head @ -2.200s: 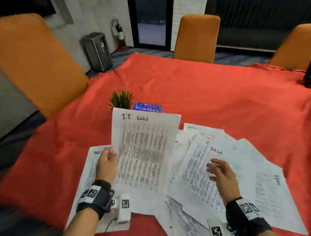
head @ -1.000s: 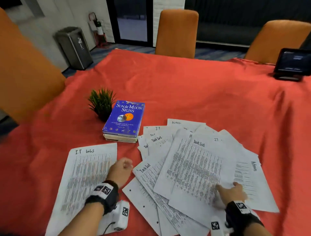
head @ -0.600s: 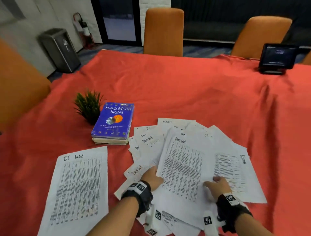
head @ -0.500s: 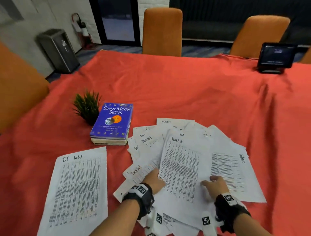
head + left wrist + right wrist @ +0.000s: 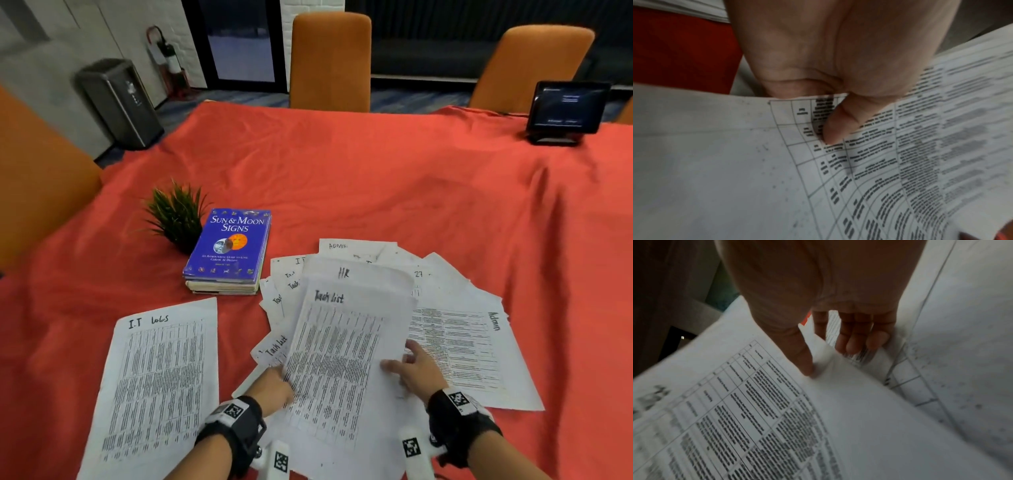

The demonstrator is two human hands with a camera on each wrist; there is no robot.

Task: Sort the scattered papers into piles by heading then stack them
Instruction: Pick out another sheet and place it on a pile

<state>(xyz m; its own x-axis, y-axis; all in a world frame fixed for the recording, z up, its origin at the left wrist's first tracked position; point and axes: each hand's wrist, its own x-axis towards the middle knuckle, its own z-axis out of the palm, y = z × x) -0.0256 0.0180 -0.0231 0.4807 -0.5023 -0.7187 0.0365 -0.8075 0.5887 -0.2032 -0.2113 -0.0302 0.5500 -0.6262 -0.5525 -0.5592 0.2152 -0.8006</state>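
Red cloth (image 5: 376, 171) draping table, orange chairs (image 5: 330, 61) beyond. Task list sheet (image 5: 342, 359) sitting between hands: left hand (image 5: 274, 385) pinching its edge, right hand (image 5: 416, 371) spread, thumb pressing.

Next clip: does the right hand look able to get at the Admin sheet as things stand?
Probably yes. The Admin sheet lies largely uncovered just beside the right hand. Only its thumb, resting on the Task list sheet, would have to come off.
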